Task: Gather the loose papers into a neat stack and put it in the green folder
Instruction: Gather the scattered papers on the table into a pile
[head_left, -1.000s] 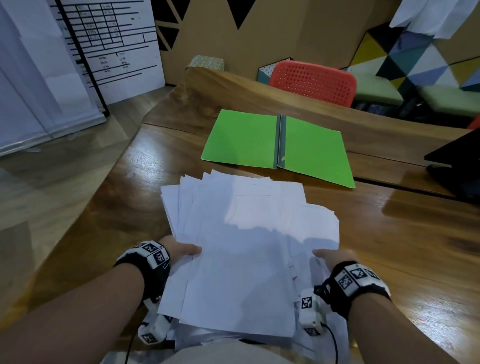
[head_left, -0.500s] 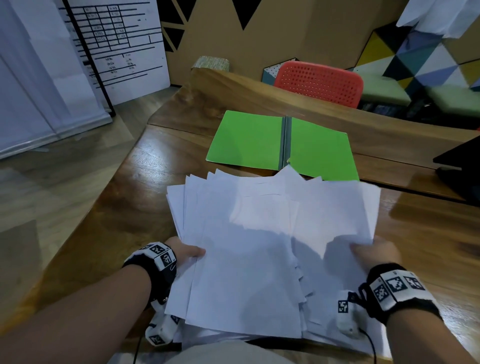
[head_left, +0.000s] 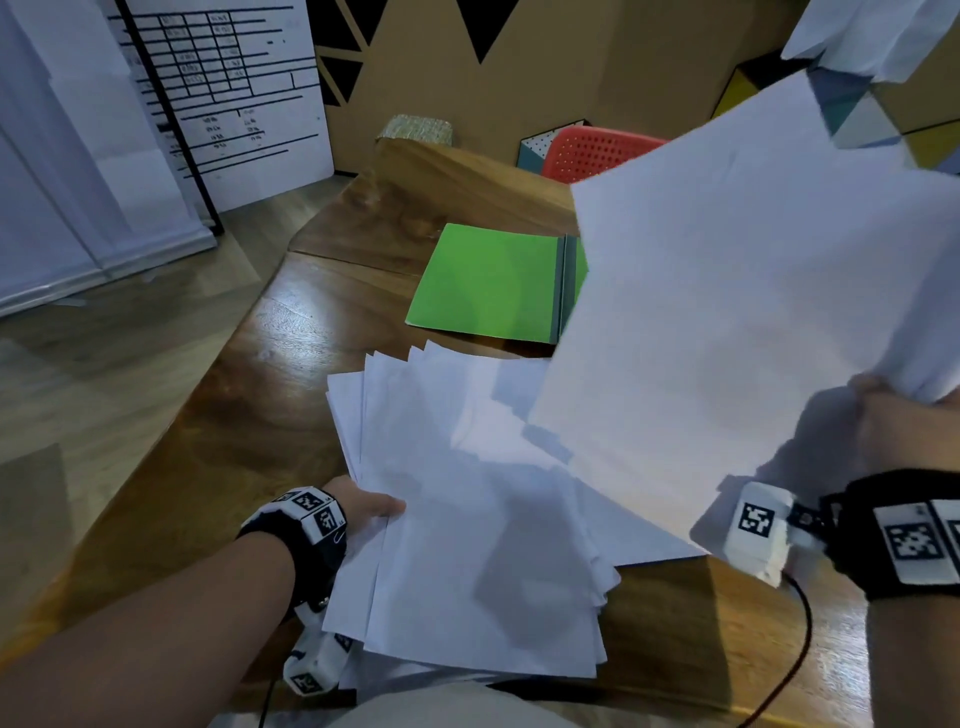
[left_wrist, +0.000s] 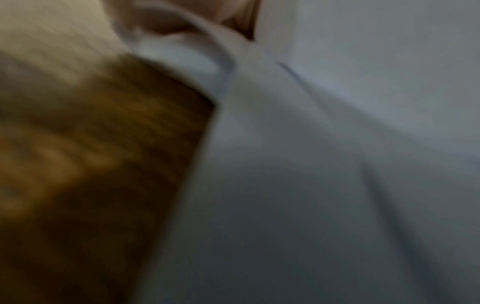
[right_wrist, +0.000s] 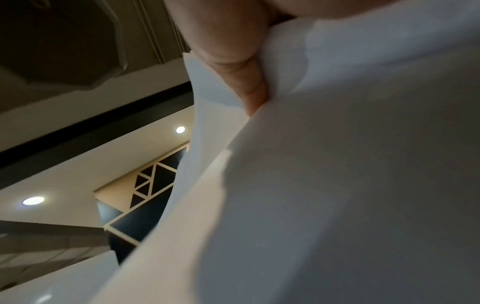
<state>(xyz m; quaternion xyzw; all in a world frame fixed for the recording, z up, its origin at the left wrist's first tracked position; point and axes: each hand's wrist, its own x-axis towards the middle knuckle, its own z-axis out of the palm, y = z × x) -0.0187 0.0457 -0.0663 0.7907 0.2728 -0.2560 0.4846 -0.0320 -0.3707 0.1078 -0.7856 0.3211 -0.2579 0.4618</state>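
Note:
A fanned pile of white papers (head_left: 467, 519) lies on the wooden table (head_left: 244, 426) in front of me. My left hand (head_left: 363, 509) holds its left edge, thumb on top. My right hand (head_left: 898, 421) pinches a bunch of white sheets (head_left: 727, 338) lifted high and tilted at the right; the right wrist view shows fingers (right_wrist: 233, 51) curled round those sheets (right_wrist: 337, 185). The open green folder (head_left: 488, 283) lies flat beyond the pile, its right half hidden behind the raised sheets. The left wrist view is blurred, showing paper (left_wrist: 311, 185) and table edge.
A red perforated chair (head_left: 592, 150) stands behind the table's far edge. A whiteboard with a printed chart (head_left: 228, 88) leans at the back left. Wooden floor (head_left: 104, 364) lies left of the table. A cable (head_left: 795, 654) runs from my right wrist.
My right hand has lifted part of the papers up and to the right, off the pile. The left hand stays on the pile's left edge.

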